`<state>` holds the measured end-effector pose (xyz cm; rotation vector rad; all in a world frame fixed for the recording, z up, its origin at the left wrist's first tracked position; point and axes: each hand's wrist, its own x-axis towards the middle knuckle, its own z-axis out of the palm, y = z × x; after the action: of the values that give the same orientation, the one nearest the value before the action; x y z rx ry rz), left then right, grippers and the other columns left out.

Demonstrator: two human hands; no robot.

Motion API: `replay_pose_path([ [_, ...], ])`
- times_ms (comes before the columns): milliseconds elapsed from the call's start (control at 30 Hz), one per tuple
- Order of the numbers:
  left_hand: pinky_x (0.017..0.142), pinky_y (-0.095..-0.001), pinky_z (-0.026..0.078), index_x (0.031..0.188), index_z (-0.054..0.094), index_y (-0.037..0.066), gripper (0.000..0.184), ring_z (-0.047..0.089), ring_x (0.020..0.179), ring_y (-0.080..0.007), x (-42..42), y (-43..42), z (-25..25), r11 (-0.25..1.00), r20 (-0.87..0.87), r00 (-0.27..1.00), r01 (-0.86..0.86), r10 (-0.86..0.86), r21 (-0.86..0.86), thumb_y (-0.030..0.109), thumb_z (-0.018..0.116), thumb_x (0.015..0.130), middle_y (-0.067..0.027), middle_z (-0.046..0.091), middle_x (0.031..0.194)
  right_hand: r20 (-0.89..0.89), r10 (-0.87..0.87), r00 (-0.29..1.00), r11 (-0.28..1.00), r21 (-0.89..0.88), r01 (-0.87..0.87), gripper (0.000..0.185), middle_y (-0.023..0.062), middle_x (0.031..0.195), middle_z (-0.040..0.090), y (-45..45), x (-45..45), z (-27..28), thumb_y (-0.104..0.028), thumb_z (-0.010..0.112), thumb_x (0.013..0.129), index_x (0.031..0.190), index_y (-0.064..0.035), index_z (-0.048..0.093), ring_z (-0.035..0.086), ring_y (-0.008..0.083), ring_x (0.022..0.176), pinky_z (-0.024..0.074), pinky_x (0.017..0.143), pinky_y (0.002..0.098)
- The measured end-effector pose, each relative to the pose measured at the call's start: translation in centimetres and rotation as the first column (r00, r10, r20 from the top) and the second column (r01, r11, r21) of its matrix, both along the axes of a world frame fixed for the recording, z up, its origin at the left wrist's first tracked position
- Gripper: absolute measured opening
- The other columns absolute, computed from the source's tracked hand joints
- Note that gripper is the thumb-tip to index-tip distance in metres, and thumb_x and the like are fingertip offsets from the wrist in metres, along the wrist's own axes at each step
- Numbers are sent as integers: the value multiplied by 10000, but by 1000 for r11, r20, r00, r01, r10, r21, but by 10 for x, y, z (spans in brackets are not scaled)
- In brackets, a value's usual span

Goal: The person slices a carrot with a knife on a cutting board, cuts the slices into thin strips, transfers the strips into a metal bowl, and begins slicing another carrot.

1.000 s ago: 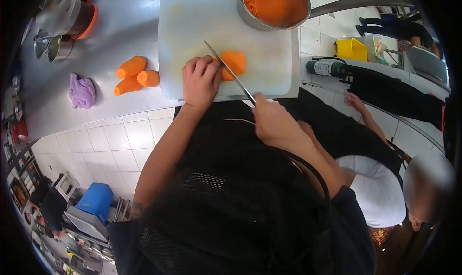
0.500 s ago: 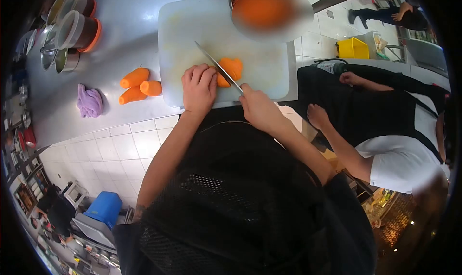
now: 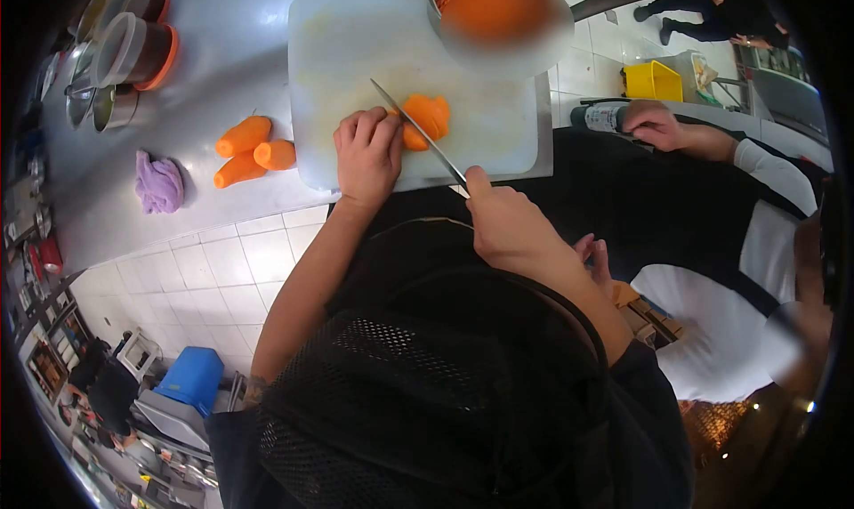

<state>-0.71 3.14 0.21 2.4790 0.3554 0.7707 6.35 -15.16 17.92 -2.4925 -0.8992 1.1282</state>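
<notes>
My left hand (image 3: 368, 153) presses down on the white cutting board (image 3: 334, 60), its fingers curled over a carrot that is mostly hidden beneath them. The handle of a kitchen knife (image 3: 416, 131) is gripped in my right hand (image 3: 511, 224) at the board's near edge. Its blade slants away to the left, close beside my left fingertips. Orange carrot slices (image 3: 431, 115) lie overlapping just right of the blade. Left of the board, peeled carrots (image 3: 244, 137) rest together on the steel counter (image 3: 231, 46).
A metal bowl (image 3: 433, 0) with shredded carrot stands at the board's far right corner. A purple cloth (image 3: 159, 184) and several tubs (image 3: 133, 51) are on the left. At right, a person's hand (image 3: 654, 125) is by a dark bottle (image 3: 598, 117).
My right hand has drawn the knife back toward me and to the right. My left hand stays over the carrot. The person at right has shifted, with one hand now at the bottle.
</notes>
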Motion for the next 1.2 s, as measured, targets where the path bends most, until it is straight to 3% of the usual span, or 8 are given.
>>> replay_pose_path([
  [300,939,-441,445,1104,657,135,250,576,1097,-293,1,1,1,1000,1,1000,5,-5,6,110,752,874,-23,625,1159,-72,-26,997,999,-48,22,237,356,872,653,7,5,2,25,524,869,1094,56,456,661,532,904,525,800,593],
  [600,931,-434,445,1100,656,134,256,574,1090,-290,2,1,2,1000,4,1000,5,-5,11,109,760,869,-24,625,1152,-26,-17,1000,1000,-5,17,225,332,792,661,5,1,-3,30,538,847,1056,69,466,671,538,827,530,774,587],
  [1200,962,-452,425,1126,637,116,274,556,1113,-319,0,2,3,1000,-4,1000,26,-26,-8,78,739,875,-56,618,1146,-46,-4,999,1000,5,5,234,334,802,670,5,-1,-2,22,524,862,1081,78,464,685,515,838,535,781,580],
])
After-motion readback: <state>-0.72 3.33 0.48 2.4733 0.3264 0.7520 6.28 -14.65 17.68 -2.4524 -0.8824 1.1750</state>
